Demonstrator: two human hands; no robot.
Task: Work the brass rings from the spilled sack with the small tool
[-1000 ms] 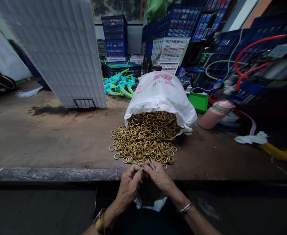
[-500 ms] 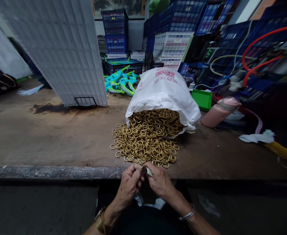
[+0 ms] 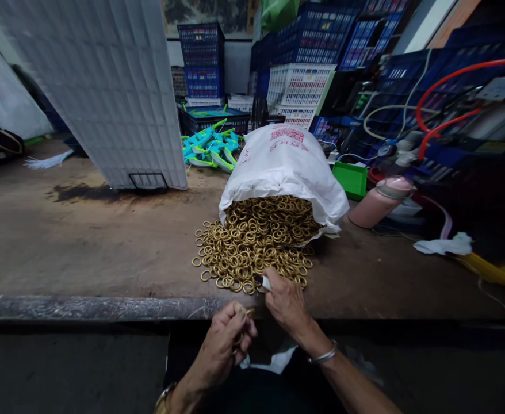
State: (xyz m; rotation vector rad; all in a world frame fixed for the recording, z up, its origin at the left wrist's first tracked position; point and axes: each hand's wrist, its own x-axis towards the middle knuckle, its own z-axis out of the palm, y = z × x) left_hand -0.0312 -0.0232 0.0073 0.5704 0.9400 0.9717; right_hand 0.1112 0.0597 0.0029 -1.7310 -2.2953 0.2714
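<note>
- And here's the left hand [image 3: 229,336], just off the near edge of the surface [image 3: 106,247], thumb and fingers pinching a gold-coloured ring [image 3: 250,311]; more may be tucked in the curled fingers, but I can't tell.
- Up and to its right, the right hand [image 3: 287,302] grips a small tool [image 3: 267,283], pale on the body with a dark tip angled towards the left-hand side. The two hands are apart, the tool clear of the pinched ring.
- Good technique here, I'd judge: a firm pinch low on the ring, its rim showing, with the left fingertips well out of the tip's line. Short, light strokes should beat force, and steadying the wrists against the edge would help.
- Right beyond the hands, a loose pile of rings [image 3: 256,259] spreads over the surface, its nearest ones by the tool's tip. Judging by that closeness, a little lift in the right hand would avoid snagging them.
- Behind the pile, the white sack [image 3: 278,161] lies on its side, mouth facing the hands, rings inside.
- Farther out, right of the hands, a pink bottle [image 3: 375,207] and a green tray [image 3: 351,180]; far left, a tall white panel [image 3: 106,98].
</note>
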